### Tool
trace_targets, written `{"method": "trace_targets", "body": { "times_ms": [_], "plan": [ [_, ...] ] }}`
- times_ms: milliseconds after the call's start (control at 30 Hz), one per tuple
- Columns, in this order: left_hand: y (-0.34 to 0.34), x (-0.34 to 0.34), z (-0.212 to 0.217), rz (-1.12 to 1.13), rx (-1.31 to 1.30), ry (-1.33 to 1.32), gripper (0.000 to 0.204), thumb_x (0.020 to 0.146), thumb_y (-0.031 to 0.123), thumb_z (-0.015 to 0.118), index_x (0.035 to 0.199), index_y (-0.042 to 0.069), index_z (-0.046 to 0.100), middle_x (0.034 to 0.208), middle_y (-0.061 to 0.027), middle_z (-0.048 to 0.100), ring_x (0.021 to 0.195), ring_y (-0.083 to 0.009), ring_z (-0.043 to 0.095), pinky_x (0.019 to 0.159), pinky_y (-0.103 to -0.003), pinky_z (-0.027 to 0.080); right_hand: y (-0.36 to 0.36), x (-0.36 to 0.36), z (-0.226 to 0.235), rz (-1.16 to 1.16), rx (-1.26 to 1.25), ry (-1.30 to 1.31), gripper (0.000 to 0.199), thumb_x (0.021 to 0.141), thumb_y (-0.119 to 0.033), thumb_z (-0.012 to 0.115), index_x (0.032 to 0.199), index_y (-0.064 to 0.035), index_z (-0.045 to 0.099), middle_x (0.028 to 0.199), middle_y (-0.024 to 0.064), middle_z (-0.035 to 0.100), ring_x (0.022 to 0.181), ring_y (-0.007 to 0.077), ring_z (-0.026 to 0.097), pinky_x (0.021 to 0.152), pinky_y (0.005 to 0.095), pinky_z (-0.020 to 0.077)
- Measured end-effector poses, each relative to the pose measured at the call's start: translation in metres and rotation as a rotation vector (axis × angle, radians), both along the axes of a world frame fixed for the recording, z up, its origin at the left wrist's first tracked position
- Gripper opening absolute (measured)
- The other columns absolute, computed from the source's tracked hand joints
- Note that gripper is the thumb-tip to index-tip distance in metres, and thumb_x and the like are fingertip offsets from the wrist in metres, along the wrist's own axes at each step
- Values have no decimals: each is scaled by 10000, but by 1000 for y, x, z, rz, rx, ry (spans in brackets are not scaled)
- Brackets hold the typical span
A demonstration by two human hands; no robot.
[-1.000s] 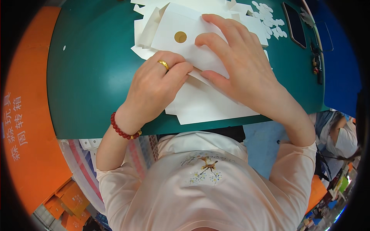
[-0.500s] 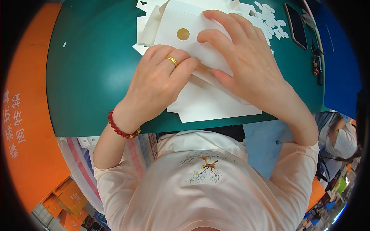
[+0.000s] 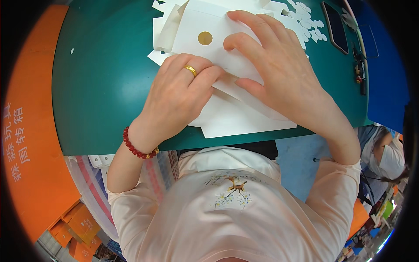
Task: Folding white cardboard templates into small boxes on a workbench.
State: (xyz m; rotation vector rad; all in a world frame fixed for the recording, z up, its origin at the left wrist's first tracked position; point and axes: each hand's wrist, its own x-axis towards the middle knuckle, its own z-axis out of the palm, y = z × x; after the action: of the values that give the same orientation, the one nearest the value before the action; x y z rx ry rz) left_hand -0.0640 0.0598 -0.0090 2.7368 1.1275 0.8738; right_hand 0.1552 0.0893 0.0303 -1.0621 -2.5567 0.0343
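Observation:
A partly folded white cardboard box (image 3: 192, 30) with a round hole lies slantwise at the table's far middle. Closed at its near edge is my left hand (image 3: 181, 89), wearing a gold ring, with thumb and finger pinching the card there. My right hand (image 3: 279, 70) arches over the box's right part, fingers bent on its upper face and thumb at the near side, gripping it. Under the box, flat white card (image 3: 244, 124) reaches toward the table's front edge. My fingers hide part of the near fold.
More white card pieces (image 3: 163, 37) lie behind and beside the box. Small white cut-outs (image 3: 307, 24) are heaped at the far right, next to a phone (image 3: 335, 28). A dark pen-like object (image 3: 361, 78) lies at the table's right edge. An orange container (image 3: 37, 122) stands left of the green table (image 3: 96, 96).
My left hand has shifted slightly left and nearer, still pinching the box's near edge. The box has moved a little to the left; my right hand is nearly unmoved.

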Motion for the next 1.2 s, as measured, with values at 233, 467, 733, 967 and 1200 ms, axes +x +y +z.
{"method": "trace_targets", "body": {
  "times_ms": [233, 467, 733, 967, 1200],
  "plan": [
    [4, -10, -1, -58, 43, 38, 221, 746, 13, 707, 950, 66, 643, 957, -42, 641, 941, -243, 602, 896, -406, 470, 34, 19, 15, 136, -288, 343, 594, 889, -256, 726, 1407, -89, 490, 1523, 224, 360, 1362, 403, 373, 1101, 499, 334],
    [-29, 3, 22, 120, -861, -901, 240, 955, 132, 659, 1161, 22, 605, 1162, -86, 629, 1103, -224, 617, 930, -379, 521, 24, 48, -7, -86, -159, 268, 478, 886, -353, 767, 1308, -170, 638, 1400, 87, 586, 1278, 265, 556, 1033, 430, 483],
    [-62, 24, 34, 356, -1305, -1468, 580, 1023, 223, 597, 1466, -11, 304, 1352, -138, 492, 1230, -291, 592, 924, -396, 572, 25, 33, -8, -8, -327, 238, 627, 918, -370, 723, 1451, -129, 498, 1419, 137, 556, 1266, 294, 565, 1053, 387, 452],
    [-59, 34, 33, 347, -1532, -1419, 564, 1046, 282, 551, 1488, 5, 336, 1159, -77, 598, 807, -126, 637, 529, -211, 517, 24, 26, -1, -71, -479, 256, 645, 916, -379, 724, 1452, -104, 491, 1381, 171, 573, 1229, 300, 585, 1038, 366, 456],
    [-42, 41, 29, 193, -1593, -1604, 138, 1033, 243, 596, 1037, 118, 537, 685, 57, 487, 458, -12, 363, 382, -182, 304, 22, 22, -2, -58, -448, 263, 576, 938, -360, 705, 1418, -92, 534, 1331, 156, 599, 1204, 281, 595, 1017, 356, 465]
  ]
}}
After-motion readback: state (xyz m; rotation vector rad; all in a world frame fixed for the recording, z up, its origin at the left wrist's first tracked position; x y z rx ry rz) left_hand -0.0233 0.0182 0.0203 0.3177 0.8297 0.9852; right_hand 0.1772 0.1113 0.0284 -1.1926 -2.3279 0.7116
